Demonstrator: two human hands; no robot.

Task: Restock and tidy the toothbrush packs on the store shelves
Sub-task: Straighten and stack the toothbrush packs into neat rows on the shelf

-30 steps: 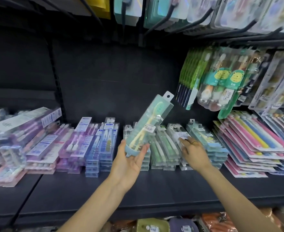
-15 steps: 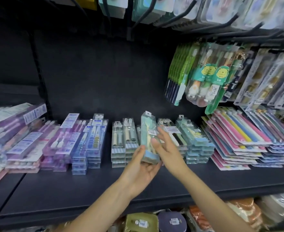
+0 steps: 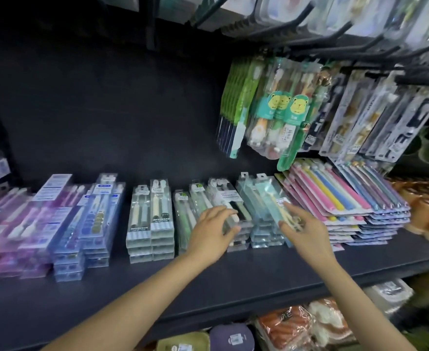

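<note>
A light-blue toothbrush pack [image 3: 267, 198] lies flat on top of the stack of pale blue packs on the dark shelf [image 3: 208, 287]. My right hand [image 3: 307, 231] grips its near end, fingers on top and thumb at the side. To its left, my left hand [image 3: 212, 234] curls over the front end of a clear pack with a black-and-white brush [image 3: 229, 198], the top one of its stack, with the thumb underneath. Green brush packs stand in a stack just left of that hand.
Stacks of cream packs [image 3: 152, 219], blue packs [image 3: 94, 219] and purple packs [image 3: 38, 219] fill the shelf to the left. Flat multicolour packs [image 3: 334, 198] lie at the right. Bear-printed packs [image 3: 281, 115] hang from hooks above. Bagged goods [image 3: 284, 328] sit on the lower shelf.
The light-blue pack went from raised in my left hand, to upright in both hands, to flat on the blue stack. My left hand moved onto the neighbouring clear pack.
</note>
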